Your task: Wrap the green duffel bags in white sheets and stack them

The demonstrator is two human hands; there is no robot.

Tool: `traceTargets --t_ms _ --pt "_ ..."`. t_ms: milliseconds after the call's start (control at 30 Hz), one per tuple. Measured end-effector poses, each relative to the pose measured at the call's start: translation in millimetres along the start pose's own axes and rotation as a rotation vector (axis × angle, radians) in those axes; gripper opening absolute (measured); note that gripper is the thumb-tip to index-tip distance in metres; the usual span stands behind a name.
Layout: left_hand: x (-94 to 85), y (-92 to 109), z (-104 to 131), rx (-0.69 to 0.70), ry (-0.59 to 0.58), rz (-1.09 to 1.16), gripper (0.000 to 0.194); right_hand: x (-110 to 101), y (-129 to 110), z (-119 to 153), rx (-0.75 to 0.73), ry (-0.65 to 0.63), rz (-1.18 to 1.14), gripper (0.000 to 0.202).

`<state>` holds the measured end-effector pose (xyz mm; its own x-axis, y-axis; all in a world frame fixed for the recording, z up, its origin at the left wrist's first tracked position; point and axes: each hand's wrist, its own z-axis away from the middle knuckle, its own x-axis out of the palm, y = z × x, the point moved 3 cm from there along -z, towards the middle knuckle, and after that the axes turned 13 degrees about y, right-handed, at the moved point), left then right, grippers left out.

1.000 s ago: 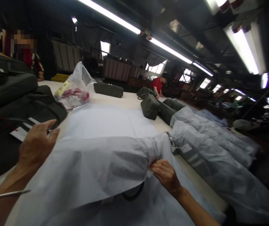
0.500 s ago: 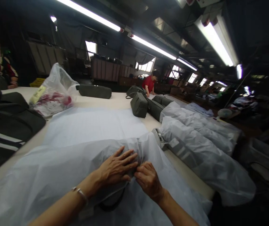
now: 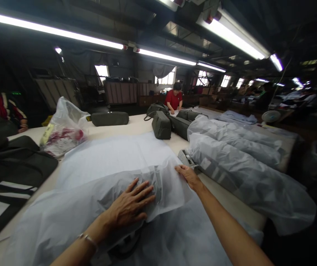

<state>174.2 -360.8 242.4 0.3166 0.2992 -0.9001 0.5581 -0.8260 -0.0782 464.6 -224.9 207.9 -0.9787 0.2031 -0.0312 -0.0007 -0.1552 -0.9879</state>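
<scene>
Plastic wrapping (image 3: 64,210), milky and translucent, lay lengthwise across the near side of the pale table (image 3: 230,194), a dark form showing greyly through it. Its surface was soft and wrinkled: broad, smooth folds ran along the left stretch, tighter creases gathered around the left hand (image 3: 132,205), and the right end flared out thinner and paler. Below its near edge a dark strap (image 3: 130,253) curved in a loop. The left hand rested palm down on top, fingers spread, a bracelet (image 3: 87,240) around its wrist. The right hand (image 3: 188,176) was at the wrapping's far right corner, thumb and fingertips drawn together; whether they pinched the plastic, I could not tell. Just beside that hand sat a grey device (image 3: 184,158). Beyond the wrapping a whitish sheet (image 3: 111,155) lay flat, and plastic-covered bundles (image 3: 241,173) lay to the right.
</scene>
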Motion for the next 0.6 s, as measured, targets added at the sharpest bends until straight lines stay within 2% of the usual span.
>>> traceTargets --t_ms 167,300,367,433,500,567,600 --pt "-4.9 0.2 -2.7 0.014 0.001 0.033 0.062 -26.9 14.0 9.6 -0.061 0.101 -0.064 0.047" --pt "-6.3 0.3 -3.5 0.02 0.023 0.049 0.06 -40.0 28.6 11.3 -0.063 0.18 -0.021 0.051" --pt "-4.7 0.8 -3.3 0.02 0.018 0.054 0.059 -43.9 32.0 16.6 -0.086 0.263 0.014 0.057" --pt "-2.5 1.5 -2.7 0.015 0.016 0.059 0.061 -45.1 23.3 29.1 -0.277 0.393 0.108 0.06" --pt "-0.7 2.5 -1.7 0.018 0.017 0.06 0.064 -36.1 3.9 48.8 -0.611 0.451 0.245 0.051" --pt "-0.3 2.8 -0.6 0.01 0.042 0.048 0.067 -13.4 -15.3 69.5 -0.906 0.342 0.359 0.038" --pt "-0.8 2.2 -0.1 -0.015 0.074 0.029 0.067 1.5 -22.1 77.6 -0.987 0.24 0.396 0.034"
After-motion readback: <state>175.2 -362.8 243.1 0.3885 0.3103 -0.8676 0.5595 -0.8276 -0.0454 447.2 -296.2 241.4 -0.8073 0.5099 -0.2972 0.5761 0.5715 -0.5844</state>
